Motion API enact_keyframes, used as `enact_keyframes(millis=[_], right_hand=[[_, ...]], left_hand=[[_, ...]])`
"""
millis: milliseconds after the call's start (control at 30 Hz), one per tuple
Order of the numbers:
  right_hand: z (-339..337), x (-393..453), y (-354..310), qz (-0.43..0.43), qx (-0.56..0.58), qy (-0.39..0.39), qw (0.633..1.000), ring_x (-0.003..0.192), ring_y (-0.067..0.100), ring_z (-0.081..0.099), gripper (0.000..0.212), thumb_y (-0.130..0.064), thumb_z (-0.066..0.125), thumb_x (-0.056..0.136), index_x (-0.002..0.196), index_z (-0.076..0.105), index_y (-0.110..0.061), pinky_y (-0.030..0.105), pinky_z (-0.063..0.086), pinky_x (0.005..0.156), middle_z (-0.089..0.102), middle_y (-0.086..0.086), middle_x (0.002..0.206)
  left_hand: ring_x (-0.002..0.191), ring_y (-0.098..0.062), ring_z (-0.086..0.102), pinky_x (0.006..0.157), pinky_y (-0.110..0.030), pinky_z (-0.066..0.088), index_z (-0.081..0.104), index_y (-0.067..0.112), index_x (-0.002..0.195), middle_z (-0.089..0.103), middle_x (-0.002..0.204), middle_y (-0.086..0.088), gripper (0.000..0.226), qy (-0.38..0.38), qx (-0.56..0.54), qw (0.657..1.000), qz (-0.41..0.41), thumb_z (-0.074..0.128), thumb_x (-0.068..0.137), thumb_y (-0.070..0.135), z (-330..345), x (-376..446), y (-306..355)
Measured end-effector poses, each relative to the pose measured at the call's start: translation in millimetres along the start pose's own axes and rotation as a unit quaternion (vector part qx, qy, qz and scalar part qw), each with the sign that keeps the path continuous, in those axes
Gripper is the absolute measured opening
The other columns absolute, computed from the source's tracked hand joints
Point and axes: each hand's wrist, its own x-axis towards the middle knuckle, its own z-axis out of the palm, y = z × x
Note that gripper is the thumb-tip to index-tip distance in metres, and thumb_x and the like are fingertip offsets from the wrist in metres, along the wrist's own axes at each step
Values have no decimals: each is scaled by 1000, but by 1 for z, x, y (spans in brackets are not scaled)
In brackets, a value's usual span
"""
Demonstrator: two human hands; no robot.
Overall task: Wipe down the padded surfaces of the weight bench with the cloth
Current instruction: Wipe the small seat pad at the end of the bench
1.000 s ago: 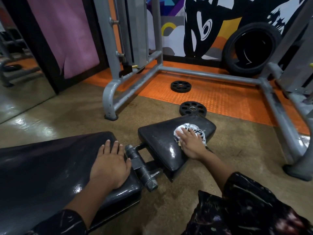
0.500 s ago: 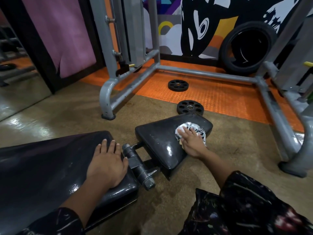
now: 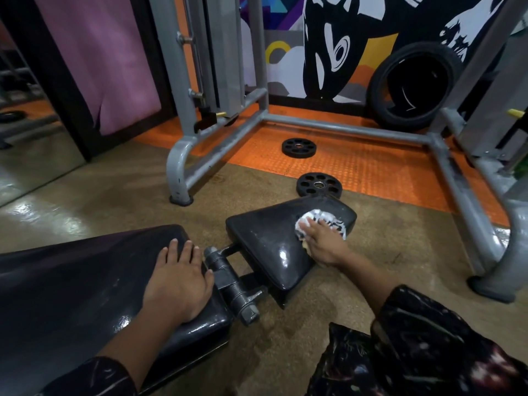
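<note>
The weight bench has two glossy black vinyl pads: a long back pad (image 3: pixel 71 281) and a smaller wedge-shaped seat pad (image 3: pixel 265 241), joined by a grey metal hinge (image 3: pixel 231 284). Around them lie a brown concrete floor (image 3: pixel 114 195), an orange studded mat (image 3: pixel 357 164), two black weight plates (image 3: pixel 319 185), a tyre (image 3: pixel 414 87) and a grey machine frame (image 3: pixel 183 155). The left hand (image 3: pixel 178 284) rests flat, fingers spread, on the back pad's end. The right hand (image 3: pixel 324 242), open-palmed, presses a crumpled black-and-white cloth (image 3: pixel 323 220) against the seat pad's far corner

Two weight plates (image 3: pixel 319 185) lie on the floor (image 3: pixel 120 195).
</note>
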Motion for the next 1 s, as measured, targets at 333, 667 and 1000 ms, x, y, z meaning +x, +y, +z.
enact_keyframes(millis=[333,667,1000], right_hand=[[1,-5,28,-41,4,8,999,150,22,4,47,-34,26,103,150,21,-34,47,14,119,11,-7,161],[9,-17,15,-109,24,20,994,149,20,5,63,-52,9,90,149,22,-36,46,13,120,13,-9,161],[-10,39,36,0,-5,56,998,148,26,11,47,-31,28,102,149,29,-28,48,16,118,18,-1,160]], left_hand=[[146,-32,-3,118,-47,2,6,2,150,0,158,-18,67,-9,-59,998,30,30,99,38,-12,17,38],[143,-33,-20,116,-41,4,-15,-1,146,-27,153,-19,119,-61,-379,923,-42,42,77,77,8,55,159],[133,-39,-37,114,-41,-8,-38,-1,129,-46,138,-23,133,-22,-323,946,-21,56,72,74,32,54,169]])
